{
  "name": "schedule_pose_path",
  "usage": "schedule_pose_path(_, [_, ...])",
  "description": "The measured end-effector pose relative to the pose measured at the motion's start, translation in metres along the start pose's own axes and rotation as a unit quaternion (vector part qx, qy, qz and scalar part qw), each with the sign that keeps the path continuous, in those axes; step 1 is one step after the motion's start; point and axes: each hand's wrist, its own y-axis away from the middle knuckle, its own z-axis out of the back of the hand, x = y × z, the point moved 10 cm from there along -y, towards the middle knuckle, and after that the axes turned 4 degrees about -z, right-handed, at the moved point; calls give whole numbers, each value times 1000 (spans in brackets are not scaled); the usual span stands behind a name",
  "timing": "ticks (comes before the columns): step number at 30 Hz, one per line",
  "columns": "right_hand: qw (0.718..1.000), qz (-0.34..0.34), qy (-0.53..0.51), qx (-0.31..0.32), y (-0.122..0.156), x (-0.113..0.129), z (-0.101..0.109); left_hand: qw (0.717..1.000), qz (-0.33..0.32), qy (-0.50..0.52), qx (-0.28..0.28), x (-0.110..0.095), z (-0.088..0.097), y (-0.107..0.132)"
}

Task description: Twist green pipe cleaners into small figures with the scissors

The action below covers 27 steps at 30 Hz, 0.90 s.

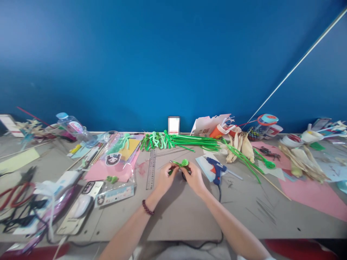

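Note:
Over the middle of the table, my left hand (166,177) and my right hand (194,177) are close together. Both have their fingers pinched on a green pipe cleaner (184,163), whose upper part is coiled into a small round. Part of it is hidden behind my fingers. Behind my hands lies a row of green pipe cleaners (200,141), several of them with lighter, bent pieces (158,141) at their left ends. To the right of my right hand, a blue glue gun (217,169) rests on a white sheet. A clear ruler (151,169) is left of my left hand.
At left are a phone (73,216) with a white mouse (82,206), red-handled pliers (17,191), a plastic bottle (71,124) and a clear bag (116,193). Dried husks (240,146), pink paper (314,198) and a thin stick (276,187) lie right. A blue wall (173,65) stands behind.

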Motion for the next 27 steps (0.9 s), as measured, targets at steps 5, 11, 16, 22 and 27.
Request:
schedule_pose_path(5, [998,47,36,-27,1,9,6,1000,1,1,-2,-2,0,1])
schedule_pose_path(11, [981,177,58,-50,12,35,13,992,-111,-51,-33,-29,7,8])
schedule_pose_path(16, [948,290,101,-84,31,56,22,954,-276,-116,-33,-61,6,22])
schedule_pose_path(22, [926,339,135,-98,47,64,26,919,-371,-120,-56,-76,7,40])
schedule_pose_path(27, [918,362,119,-109,52,67,28,909,-392,-128,-55,-82,5,45])
